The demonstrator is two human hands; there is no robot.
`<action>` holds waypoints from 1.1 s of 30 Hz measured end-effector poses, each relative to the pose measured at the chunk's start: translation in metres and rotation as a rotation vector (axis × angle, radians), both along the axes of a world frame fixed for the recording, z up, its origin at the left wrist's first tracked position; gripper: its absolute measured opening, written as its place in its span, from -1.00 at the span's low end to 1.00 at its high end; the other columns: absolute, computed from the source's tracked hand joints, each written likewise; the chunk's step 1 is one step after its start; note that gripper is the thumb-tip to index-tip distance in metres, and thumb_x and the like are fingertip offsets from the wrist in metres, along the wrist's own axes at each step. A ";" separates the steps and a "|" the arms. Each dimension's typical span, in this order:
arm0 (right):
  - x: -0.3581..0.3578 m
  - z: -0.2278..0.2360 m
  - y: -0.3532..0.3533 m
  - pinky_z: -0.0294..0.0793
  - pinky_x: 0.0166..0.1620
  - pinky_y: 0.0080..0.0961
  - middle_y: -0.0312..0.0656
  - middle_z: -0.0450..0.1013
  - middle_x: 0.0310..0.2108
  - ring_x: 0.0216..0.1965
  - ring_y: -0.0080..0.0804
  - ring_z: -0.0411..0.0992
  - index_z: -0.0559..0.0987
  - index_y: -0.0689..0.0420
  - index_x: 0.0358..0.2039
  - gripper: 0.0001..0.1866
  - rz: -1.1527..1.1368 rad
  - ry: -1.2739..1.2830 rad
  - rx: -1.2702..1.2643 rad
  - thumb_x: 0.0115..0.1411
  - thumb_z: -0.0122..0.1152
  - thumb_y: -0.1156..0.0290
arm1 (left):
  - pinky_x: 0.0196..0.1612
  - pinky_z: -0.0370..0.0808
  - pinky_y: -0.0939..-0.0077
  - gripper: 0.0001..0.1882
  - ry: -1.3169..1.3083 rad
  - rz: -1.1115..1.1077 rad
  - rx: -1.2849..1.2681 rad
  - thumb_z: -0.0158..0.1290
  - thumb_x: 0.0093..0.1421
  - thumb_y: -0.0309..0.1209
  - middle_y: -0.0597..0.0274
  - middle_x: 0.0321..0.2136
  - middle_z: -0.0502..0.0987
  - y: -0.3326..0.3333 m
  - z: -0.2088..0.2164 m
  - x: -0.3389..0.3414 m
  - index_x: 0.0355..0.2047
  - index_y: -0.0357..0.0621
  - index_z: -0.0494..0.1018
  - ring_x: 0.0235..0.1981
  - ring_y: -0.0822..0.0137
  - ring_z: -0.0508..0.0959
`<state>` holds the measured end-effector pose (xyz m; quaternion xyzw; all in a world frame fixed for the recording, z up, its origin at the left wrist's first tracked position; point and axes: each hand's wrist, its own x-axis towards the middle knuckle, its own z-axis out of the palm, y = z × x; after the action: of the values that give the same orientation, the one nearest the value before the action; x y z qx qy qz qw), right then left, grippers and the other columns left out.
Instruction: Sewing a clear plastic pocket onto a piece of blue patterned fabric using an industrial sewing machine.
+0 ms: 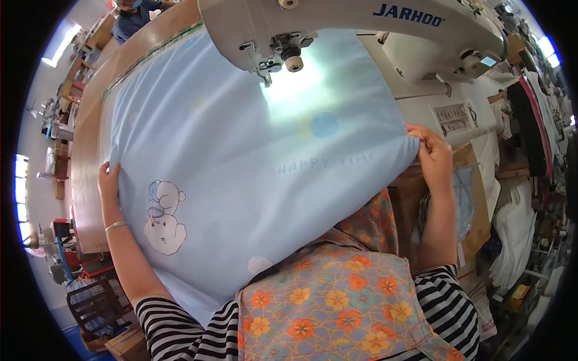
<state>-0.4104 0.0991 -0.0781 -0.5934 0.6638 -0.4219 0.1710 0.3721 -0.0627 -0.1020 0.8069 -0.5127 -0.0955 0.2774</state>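
A large light-blue fabric piece (223, 144), printed with a white cartoon bear and pale round shapes, spreads over the table and hangs down toward my lap. My left hand (108, 179) pinches its left edge. At the right, my right hand (432, 150) is closed on the fabric's right corner, fingers curled around the gathered cloth. The fabric stretches between both hands, with soft folds running across it. Above its far part stands the head of a white sewing machine (241, 30), its lamp casting a bright patch on the cloth. What lies beneath the fabric is hidden.
The brown wooden tabletop (90, 138) runs along the left. A cardboard box (472, 204) stands below the table at right, near hanging white cloth (515, 237). A black chair (96, 307) sits at lower left. Another person (133, 18) is at the far left.
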 end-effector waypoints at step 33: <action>-0.119 -0.219 0.220 0.50 -0.05 -0.08 0.11 0.58 -0.18 -0.11 0.11 0.53 0.62 0.16 -0.16 -0.61 -0.656 0.316 0.700 0.05 0.32 0.19 | 0.35 0.14 -0.05 -0.20 -0.608 -1.124 -0.236 0.22 0.11 -0.15 -0.03 0.32 0.27 0.148 0.018 -0.473 0.32 -0.15 0.25 0.35 -0.01 0.25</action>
<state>-0.5297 0.3189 -0.2967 -0.3171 0.9348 -0.1105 0.1156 -0.1008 0.0852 -0.0838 0.3708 -0.9194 0.0635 0.1145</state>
